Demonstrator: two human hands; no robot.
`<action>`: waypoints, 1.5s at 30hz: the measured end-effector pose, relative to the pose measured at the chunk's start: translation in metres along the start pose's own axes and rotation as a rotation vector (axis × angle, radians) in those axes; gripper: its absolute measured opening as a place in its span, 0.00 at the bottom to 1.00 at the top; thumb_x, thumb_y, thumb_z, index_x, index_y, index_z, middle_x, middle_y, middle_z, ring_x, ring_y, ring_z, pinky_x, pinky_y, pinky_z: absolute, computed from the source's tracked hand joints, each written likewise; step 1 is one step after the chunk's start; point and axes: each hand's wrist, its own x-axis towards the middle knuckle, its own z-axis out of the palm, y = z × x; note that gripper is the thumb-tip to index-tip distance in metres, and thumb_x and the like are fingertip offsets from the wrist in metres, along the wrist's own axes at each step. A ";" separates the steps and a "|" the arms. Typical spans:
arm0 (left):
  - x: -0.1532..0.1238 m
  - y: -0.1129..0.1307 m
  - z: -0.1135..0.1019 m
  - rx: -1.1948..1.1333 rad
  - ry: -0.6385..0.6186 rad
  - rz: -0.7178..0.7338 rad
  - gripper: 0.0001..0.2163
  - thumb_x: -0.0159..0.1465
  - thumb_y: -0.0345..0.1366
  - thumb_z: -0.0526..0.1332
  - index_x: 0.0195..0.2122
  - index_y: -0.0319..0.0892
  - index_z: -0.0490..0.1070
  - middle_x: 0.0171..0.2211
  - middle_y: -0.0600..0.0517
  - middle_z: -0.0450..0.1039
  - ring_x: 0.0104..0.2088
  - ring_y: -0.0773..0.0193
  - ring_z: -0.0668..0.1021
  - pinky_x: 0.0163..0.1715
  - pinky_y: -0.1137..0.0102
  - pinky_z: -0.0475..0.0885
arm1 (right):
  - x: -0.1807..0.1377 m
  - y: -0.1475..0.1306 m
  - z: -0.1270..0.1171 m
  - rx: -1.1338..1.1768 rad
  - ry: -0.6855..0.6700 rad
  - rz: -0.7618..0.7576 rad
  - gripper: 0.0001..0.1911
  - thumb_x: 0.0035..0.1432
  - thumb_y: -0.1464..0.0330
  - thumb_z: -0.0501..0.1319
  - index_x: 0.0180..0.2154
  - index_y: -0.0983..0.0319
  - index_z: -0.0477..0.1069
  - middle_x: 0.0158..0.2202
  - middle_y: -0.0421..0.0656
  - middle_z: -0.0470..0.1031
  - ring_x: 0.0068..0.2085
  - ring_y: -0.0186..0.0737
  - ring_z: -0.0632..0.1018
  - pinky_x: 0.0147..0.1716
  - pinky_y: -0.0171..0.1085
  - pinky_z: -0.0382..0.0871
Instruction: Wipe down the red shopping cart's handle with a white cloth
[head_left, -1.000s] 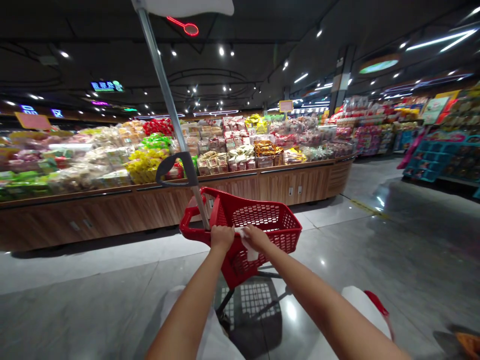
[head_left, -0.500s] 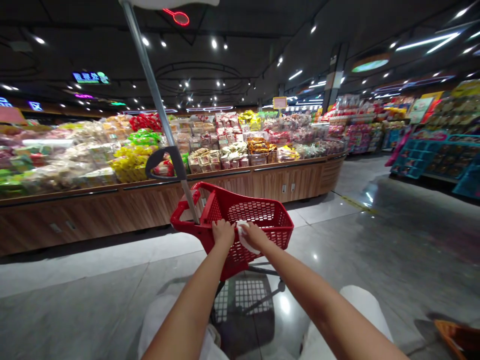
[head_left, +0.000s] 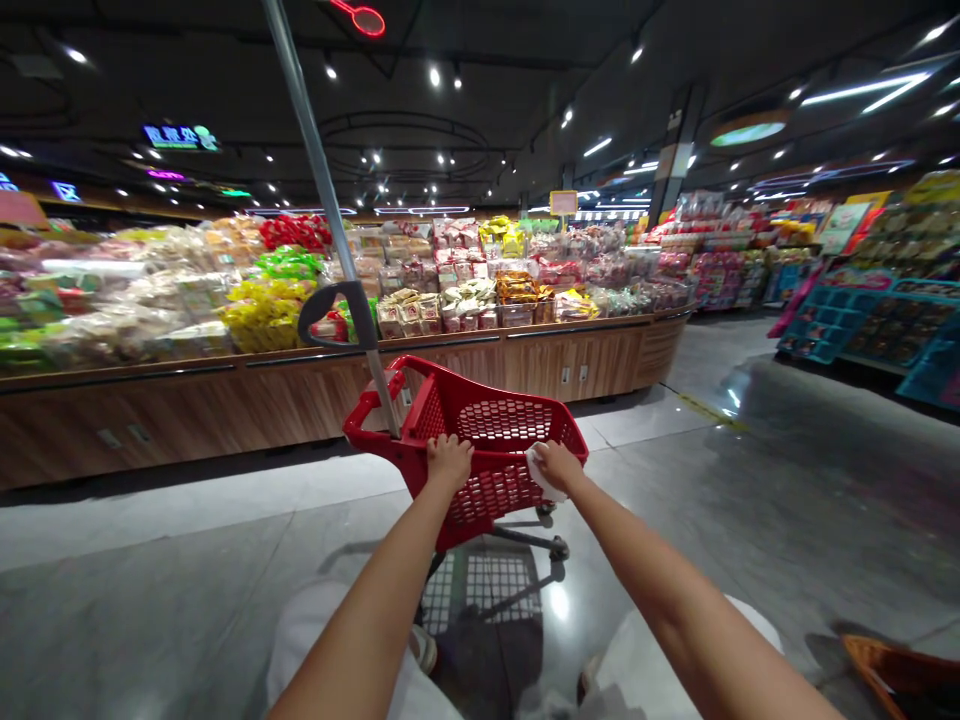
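A small red shopping cart (head_left: 491,490) with a perforated plastic basket stands side-on in front of me. My left hand (head_left: 450,462) is closed over the near rim, close to the handle end. Farther right along the same rim, my right hand (head_left: 559,465) presses a white cloth (head_left: 541,478) against the edge; whether it is cloth or tissue I cannot tell. Part of the cloth hangs down outside the basket. From the handle end rises a grey metal pole (head_left: 315,150) with a dark grey loop (head_left: 341,315) on it.
Behind the cart runs a long wood-panelled display counter (head_left: 465,365) piled with packaged snacks. Blue racks (head_left: 847,310) stand at the right. An orange basket (head_left: 885,670) sits on the floor at lower right. Grey tiled floor (head_left: 712,500) surrounds the cart.
My right hand has slid right along the rim with the white cloth, away from my left hand. The left hand stays on the rim. The view has shifted slightly.
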 end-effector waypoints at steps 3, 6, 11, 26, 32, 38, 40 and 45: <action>0.003 0.002 -0.002 0.008 -0.016 0.001 0.17 0.67 0.40 0.46 0.41 0.47 0.75 0.46 0.43 0.73 0.48 0.51 0.69 0.50 0.52 0.55 | 0.008 -0.036 0.003 0.023 -0.012 -0.081 0.14 0.64 0.63 0.52 0.49 0.56 0.68 0.47 0.48 0.71 0.44 0.45 0.73 0.41 0.38 0.61; 0.005 0.001 -0.004 0.028 -0.049 0.004 0.16 0.67 0.39 0.47 0.42 0.47 0.75 0.45 0.43 0.73 0.49 0.50 0.69 0.50 0.53 0.55 | 0.017 -0.082 0.009 0.075 0.029 -0.194 0.17 0.64 0.63 0.51 0.53 0.56 0.64 0.48 0.47 0.71 0.43 0.43 0.73 0.40 0.36 0.61; 0.003 -0.003 -0.007 0.031 -0.075 0.041 0.16 0.67 0.41 0.47 0.43 0.47 0.74 0.46 0.44 0.73 0.49 0.50 0.69 0.50 0.53 0.56 | 0.014 -0.089 0.014 0.074 0.101 -0.234 0.16 0.65 0.62 0.51 0.52 0.57 0.66 0.46 0.46 0.72 0.44 0.42 0.72 0.44 0.37 0.59; 0.002 0.002 -0.006 0.022 -0.120 0.036 0.19 0.68 0.43 0.44 0.45 0.49 0.74 0.48 0.45 0.71 0.51 0.51 0.67 0.53 0.53 0.52 | -0.010 -0.039 0.006 0.060 0.049 -0.159 0.16 0.64 0.61 0.52 0.51 0.58 0.66 0.49 0.47 0.69 0.47 0.43 0.70 0.41 0.35 0.60; -0.004 -0.002 -0.009 0.035 -0.157 0.054 0.19 0.68 0.43 0.44 0.47 0.49 0.73 0.49 0.45 0.71 0.52 0.51 0.66 0.51 0.54 0.54 | 0.009 -0.102 0.014 0.143 0.077 -0.214 0.17 0.65 0.59 0.50 0.51 0.58 0.67 0.45 0.46 0.71 0.42 0.40 0.72 0.39 0.34 0.61; -0.005 -0.003 -0.009 0.019 -0.150 0.063 0.19 0.68 0.44 0.44 0.44 0.49 0.74 0.48 0.47 0.72 0.51 0.51 0.66 0.51 0.53 0.55 | -0.025 0.002 -0.001 -0.012 0.037 -0.121 0.17 0.65 0.58 0.51 0.43 0.59 0.73 0.42 0.46 0.74 0.42 0.42 0.73 0.43 0.36 0.59; -0.004 -0.001 -0.007 0.002 -0.132 0.070 0.19 0.68 0.44 0.44 0.44 0.49 0.74 0.47 0.47 0.72 0.51 0.51 0.66 0.51 0.53 0.54 | -0.037 0.031 -0.006 -0.036 0.028 -0.064 0.16 0.65 0.59 0.51 0.44 0.60 0.72 0.43 0.47 0.73 0.44 0.42 0.73 0.45 0.36 0.58; -0.001 0.008 -0.002 -0.021 -0.080 0.075 0.19 0.68 0.42 0.45 0.43 0.48 0.75 0.47 0.46 0.73 0.51 0.51 0.67 0.52 0.53 0.53 | -0.031 -0.001 -0.007 0.022 0.021 -0.095 0.18 0.64 0.58 0.51 0.48 0.61 0.70 0.46 0.48 0.71 0.45 0.42 0.73 0.39 0.34 0.61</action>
